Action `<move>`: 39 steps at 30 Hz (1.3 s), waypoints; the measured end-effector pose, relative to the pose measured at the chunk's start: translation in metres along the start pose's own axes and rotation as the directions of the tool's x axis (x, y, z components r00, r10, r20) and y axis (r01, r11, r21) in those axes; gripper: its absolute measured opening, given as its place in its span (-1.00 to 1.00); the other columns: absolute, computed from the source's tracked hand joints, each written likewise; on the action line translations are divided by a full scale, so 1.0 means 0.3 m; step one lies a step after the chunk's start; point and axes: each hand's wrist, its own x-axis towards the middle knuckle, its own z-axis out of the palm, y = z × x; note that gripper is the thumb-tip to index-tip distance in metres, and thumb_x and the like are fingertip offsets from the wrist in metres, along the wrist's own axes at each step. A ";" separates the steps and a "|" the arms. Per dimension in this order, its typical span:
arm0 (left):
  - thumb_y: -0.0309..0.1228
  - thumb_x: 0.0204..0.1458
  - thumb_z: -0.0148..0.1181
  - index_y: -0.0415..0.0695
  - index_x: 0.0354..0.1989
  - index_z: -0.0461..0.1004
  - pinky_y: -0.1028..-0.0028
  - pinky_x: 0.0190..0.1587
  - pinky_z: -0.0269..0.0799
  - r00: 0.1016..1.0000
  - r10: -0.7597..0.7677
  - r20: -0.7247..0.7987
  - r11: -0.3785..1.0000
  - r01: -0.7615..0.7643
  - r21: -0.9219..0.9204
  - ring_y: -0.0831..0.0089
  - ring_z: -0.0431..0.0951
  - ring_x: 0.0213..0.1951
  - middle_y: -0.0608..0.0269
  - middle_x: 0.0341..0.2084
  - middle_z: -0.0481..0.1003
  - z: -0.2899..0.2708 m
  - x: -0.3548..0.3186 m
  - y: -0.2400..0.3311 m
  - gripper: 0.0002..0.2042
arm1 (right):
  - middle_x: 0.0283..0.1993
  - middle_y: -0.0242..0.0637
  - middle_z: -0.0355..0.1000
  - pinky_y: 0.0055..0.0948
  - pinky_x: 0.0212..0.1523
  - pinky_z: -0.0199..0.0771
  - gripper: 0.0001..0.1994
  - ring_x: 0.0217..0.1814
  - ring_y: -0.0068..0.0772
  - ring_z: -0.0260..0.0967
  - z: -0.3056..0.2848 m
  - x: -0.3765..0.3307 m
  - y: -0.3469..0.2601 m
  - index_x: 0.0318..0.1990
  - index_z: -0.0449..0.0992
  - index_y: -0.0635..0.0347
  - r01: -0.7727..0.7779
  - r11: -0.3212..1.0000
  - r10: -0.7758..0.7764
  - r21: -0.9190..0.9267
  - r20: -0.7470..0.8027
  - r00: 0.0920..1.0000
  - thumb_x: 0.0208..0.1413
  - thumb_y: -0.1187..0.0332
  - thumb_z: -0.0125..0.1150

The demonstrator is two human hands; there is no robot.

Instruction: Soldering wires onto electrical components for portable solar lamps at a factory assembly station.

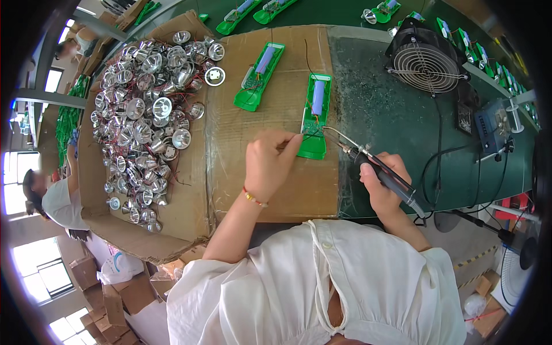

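Note:
My right hand grips a soldering iron with a thin curved metal tube alongside it. The iron's tip and the tube point left at a small green circuit board in an open green plastic housing. Above the board in that housing lies a lilac cylindrical battery. My left hand is pinched at the housing's left edge, on what looks like a thin dark wire running to the board; its fingertips partly hide it. A second green housing with battery and board lies farther left.
A cardboard box full of shiny reflector lamp cups stands left. Right are a black fan with a wire grille, a blue-grey soldering station and dark cables. More green housings lie along the back. People sit far left.

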 end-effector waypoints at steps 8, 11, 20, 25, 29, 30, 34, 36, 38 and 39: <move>-0.47 -0.17 0.22 -0.22 -0.59 0.51 0.41 -0.47 0.30 0.998 0.044 0.051 0.997 -0.047 0.057 0.32 0.41 -0.52 0.19 -0.58 0.41 0.028 0.001 -0.024 -0.91 | -0.56 -0.32 0.40 -0.66 -0.57 0.27 -0.81 -0.58 -0.67 0.27 0.021 -0.005 0.001 -0.43 0.39 0.32 -0.080 0.997 0.080 -0.006 -0.049 0.996 -0.10 0.44 0.29; -0.47 -0.14 0.22 -0.26 -0.55 0.51 0.49 -0.49 0.31 0.996 0.045 0.076 0.996 -0.051 0.069 0.42 0.41 -0.55 0.20 -0.54 0.41 0.027 0.003 -0.032 -0.90 | -0.56 -0.34 0.40 -0.67 -0.58 0.26 -0.82 -0.59 -0.68 0.27 0.025 -0.002 0.007 -0.43 0.39 0.31 -0.083 0.996 0.083 -0.017 -0.027 0.996 -0.10 0.44 0.29; -0.50 -0.10 0.21 -0.30 -0.50 0.50 0.57 -0.51 0.31 0.996 0.054 0.069 0.996 -0.059 0.069 0.55 0.40 -0.57 0.23 -0.50 0.40 0.028 -0.003 -0.032 -0.90 | -0.57 -0.33 0.36 -0.66 -0.60 0.25 -0.82 -0.59 -0.69 0.27 0.031 -0.009 -0.015 -0.41 0.36 0.32 -0.126 0.989 0.133 0.074 -0.095 0.987 -0.07 0.47 0.26; -0.51 -0.09 0.21 -0.31 -0.50 0.49 0.57 -0.51 0.31 0.996 0.042 0.074 0.998 -0.045 0.050 0.56 0.39 -0.57 0.24 -0.50 0.40 0.030 -0.001 -0.028 -0.90 | -0.54 -0.32 0.38 -0.67 -0.60 0.25 -0.83 -0.59 -0.70 0.26 0.028 -0.012 -0.005 -0.40 0.37 0.32 -0.130 0.987 0.137 0.089 -0.070 0.988 -0.07 0.47 0.26; -0.51 -0.09 0.21 -0.31 -0.51 0.49 0.57 -0.51 0.31 0.996 0.042 0.079 0.996 -0.048 0.081 0.55 0.39 -0.56 0.24 -0.50 0.40 0.030 0.001 -0.027 -0.90 | -0.56 -0.35 0.38 -0.68 -0.60 0.24 -0.83 -0.60 -0.71 0.25 0.033 -0.012 0.001 -0.42 0.37 0.31 -0.138 0.989 0.141 0.043 -0.074 0.987 -0.08 0.46 0.27; -0.51 -0.09 0.21 -0.31 -0.51 0.49 0.57 -0.51 0.31 0.996 0.041 0.077 0.995 -0.048 0.085 0.55 0.39 -0.56 0.24 -0.50 0.40 0.030 0.001 -0.027 -0.90 | -0.57 -0.36 0.38 -0.68 -0.60 0.24 -0.83 -0.61 -0.71 0.25 0.034 -0.013 0.004 -0.42 0.37 0.31 -0.149 0.988 0.151 0.040 -0.059 0.987 -0.08 0.46 0.27; -0.50 -0.09 0.21 -0.31 -0.51 0.49 0.57 -0.51 0.31 0.996 0.066 0.057 0.994 -0.070 0.080 0.54 0.39 -0.57 0.24 -0.50 0.40 0.036 0.001 -0.032 -0.90 | -0.59 -0.38 0.38 -0.67 -0.61 0.24 -0.82 -0.62 -0.72 0.24 0.028 -0.003 0.001 -0.43 0.37 0.31 -0.074 0.997 0.073 -0.024 -0.031 0.997 -0.08 0.45 0.27; -0.50 -0.09 0.21 -0.30 -0.51 0.50 0.56 -0.51 0.31 0.997 0.037 0.061 0.996 -0.042 0.074 0.54 0.39 -0.57 0.24 -0.51 0.40 0.034 0.001 -0.027 -0.90 | -0.58 -0.35 0.38 -0.66 -0.61 0.26 -0.83 -0.62 -0.69 0.27 0.028 -0.005 -0.002 -0.42 0.36 0.31 -0.072 0.997 0.071 -0.027 -0.046 0.996 -0.07 0.46 0.26; -0.50 -0.09 0.21 -0.30 -0.51 0.50 0.56 -0.50 0.31 0.998 0.027 0.062 0.997 -0.031 0.066 0.54 0.39 -0.57 0.24 -0.51 0.40 0.038 0.001 -0.024 -0.90 | -0.57 -0.32 0.38 -0.66 -0.61 0.30 -0.83 -0.62 -0.66 0.30 0.032 -0.003 -0.019 -0.40 0.35 0.33 -0.143 0.984 0.154 0.102 -0.111 0.982 -0.05 0.48 0.24; -0.50 -0.09 0.21 -0.31 -0.51 0.49 0.56 -0.50 0.31 0.998 0.014 0.062 0.998 -0.018 0.061 0.54 0.39 -0.57 0.24 -0.51 0.40 0.039 0.002 -0.024 -0.90 | -0.56 -0.29 0.37 -0.66 -0.61 0.31 -0.83 -0.62 -0.63 0.32 0.027 -0.003 -0.022 -0.39 0.33 0.34 -0.171 0.976 0.188 0.134 -0.122 0.975 -0.05 0.49 0.23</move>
